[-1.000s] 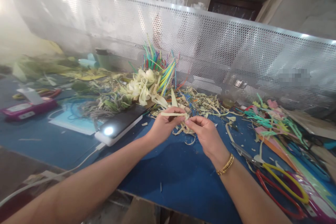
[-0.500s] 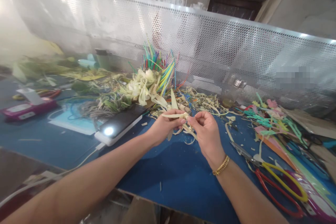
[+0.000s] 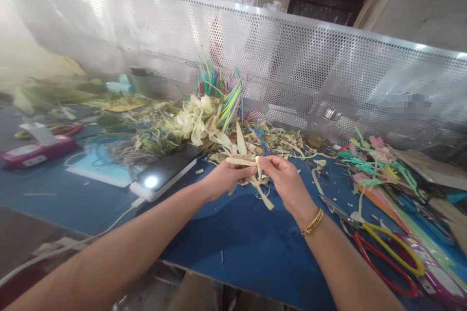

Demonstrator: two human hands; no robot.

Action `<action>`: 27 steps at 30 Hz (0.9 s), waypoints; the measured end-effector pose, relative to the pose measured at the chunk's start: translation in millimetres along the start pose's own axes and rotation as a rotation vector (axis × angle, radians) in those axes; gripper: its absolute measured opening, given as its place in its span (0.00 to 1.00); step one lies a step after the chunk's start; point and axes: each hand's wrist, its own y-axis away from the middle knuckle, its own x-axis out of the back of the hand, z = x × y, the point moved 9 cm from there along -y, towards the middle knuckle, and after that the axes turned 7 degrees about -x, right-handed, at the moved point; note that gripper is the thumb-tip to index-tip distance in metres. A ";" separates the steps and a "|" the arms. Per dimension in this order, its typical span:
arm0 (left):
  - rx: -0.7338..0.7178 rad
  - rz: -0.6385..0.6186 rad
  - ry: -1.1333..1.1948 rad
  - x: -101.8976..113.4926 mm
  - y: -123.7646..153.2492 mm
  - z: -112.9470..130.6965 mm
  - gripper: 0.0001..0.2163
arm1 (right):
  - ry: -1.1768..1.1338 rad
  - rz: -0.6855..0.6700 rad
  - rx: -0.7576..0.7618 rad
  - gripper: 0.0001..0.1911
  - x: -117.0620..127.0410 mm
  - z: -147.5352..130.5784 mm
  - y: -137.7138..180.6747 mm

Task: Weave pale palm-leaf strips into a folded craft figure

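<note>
Between my two hands is a pale, cream-coloured strip [image 3: 241, 161] that looks like dried husk or leaf. My left hand [image 3: 228, 177] pinches it, with the flat strip lying along the top of the fingers. At the strip's right end my right hand [image 3: 279, 170] pinches it between thumb and fingertips; a gold bracelet circles that wrist. A narrow tail [image 3: 265, 198] of the same material hangs below the fingertips, its end wider. Just behind the hands lies a heap of similar strips [image 3: 288, 138]. Exactly how the strip is folded at my fingertips is too small to tell.
Scissors [image 3: 353, 223] with red and yellow handles lie at the right. A phone [image 3: 164, 170] with its light on rests on a white block at the left. Pale husks [image 3: 199, 112] and coloured stems [image 3: 231, 99] stand behind, before a perforated metal screen [image 3: 292, 58].
My right hand has turned slightly and moved closer to the strip. The tail now hangs downward below my fingertips. My left hand has barely moved.
</note>
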 end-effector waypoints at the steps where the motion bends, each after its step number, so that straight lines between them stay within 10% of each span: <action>1: 0.023 0.002 0.016 1.0 0.2 -3.1 0.12 | -0.033 -0.034 -0.026 0.13 -2.2 1.1 -0.3; 8: 0.133 -0.066 0.082 -8.7 5.0 -16.1 0.14 | -0.261 -0.108 -0.204 0.10 -4.5 21.9 -5.6; 17: 0.207 -0.034 0.056 -8.7 8.5 -17.0 0.16 | -0.352 0.269 -0.068 0.12 52.0 23.4 -25.6; 27: 0.104 -0.075 0.084 -14.4 5.6 -5.0 0.13 | -0.337 0.325 -0.026 0.13 59.4 22.3 -26.2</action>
